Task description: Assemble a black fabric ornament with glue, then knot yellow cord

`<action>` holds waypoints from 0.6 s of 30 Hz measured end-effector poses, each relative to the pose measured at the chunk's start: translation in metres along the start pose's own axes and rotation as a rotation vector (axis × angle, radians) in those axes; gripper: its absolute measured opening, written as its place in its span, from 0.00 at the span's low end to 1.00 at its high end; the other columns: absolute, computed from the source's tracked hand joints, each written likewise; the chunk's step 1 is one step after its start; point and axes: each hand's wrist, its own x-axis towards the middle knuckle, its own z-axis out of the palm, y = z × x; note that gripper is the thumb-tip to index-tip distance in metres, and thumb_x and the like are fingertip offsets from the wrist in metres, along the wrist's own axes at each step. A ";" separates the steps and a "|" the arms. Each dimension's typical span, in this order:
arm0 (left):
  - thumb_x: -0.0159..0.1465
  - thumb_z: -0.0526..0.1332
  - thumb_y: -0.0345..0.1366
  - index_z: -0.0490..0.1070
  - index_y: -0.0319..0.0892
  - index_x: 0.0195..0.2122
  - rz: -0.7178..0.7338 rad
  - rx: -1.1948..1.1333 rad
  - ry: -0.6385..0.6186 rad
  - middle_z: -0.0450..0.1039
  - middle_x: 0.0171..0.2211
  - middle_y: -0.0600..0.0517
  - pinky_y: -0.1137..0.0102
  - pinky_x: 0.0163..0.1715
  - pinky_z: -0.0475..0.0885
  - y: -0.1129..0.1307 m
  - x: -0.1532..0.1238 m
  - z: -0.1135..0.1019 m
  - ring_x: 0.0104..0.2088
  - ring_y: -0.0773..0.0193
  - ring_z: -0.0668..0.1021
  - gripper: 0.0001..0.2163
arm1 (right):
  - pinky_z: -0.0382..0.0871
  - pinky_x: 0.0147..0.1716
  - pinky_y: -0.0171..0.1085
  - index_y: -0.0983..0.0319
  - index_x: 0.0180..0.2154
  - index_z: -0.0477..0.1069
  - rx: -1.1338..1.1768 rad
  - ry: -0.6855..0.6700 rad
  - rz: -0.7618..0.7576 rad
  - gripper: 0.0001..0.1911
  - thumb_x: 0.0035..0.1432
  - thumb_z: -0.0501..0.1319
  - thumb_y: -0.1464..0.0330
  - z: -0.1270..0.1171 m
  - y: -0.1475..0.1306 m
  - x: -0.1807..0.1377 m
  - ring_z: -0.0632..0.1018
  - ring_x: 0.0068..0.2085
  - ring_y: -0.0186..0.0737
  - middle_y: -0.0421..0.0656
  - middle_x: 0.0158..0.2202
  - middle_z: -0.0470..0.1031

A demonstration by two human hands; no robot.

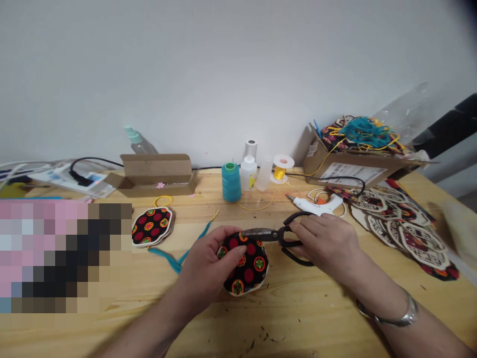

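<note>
My left hand (208, 266) grips a black fabric-covered piece (248, 266) with red and orange flower dots, holding it just above the wooden table (298, 318). My right hand (322, 241) is closed on the black handles of a pair of scissors (274, 234). The blades point left and lie across the top edge of the fabric piece. A silver bracelet (395, 313) circles my right wrist.
A stack of similar fabric pieces (152, 226) and a teal cord (179, 256) lie to the left. Behind stand a teal thread spool (231, 181), a white bottle (248, 173), gold wire spool (281, 169), a glue gun (316, 205), cardboard boxes (156, 174) (350, 166) and cut-outs (402, 228).
</note>
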 end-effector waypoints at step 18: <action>0.51 0.62 0.36 0.72 0.43 0.36 0.030 0.049 0.029 0.77 0.31 0.53 0.68 0.33 0.73 0.004 -0.001 0.002 0.33 0.61 0.77 0.11 | 0.55 0.24 0.34 0.62 0.28 0.68 0.255 -0.125 0.230 0.12 0.48 0.61 0.59 -0.004 0.001 0.002 0.70 0.25 0.36 0.40 0.23 0.72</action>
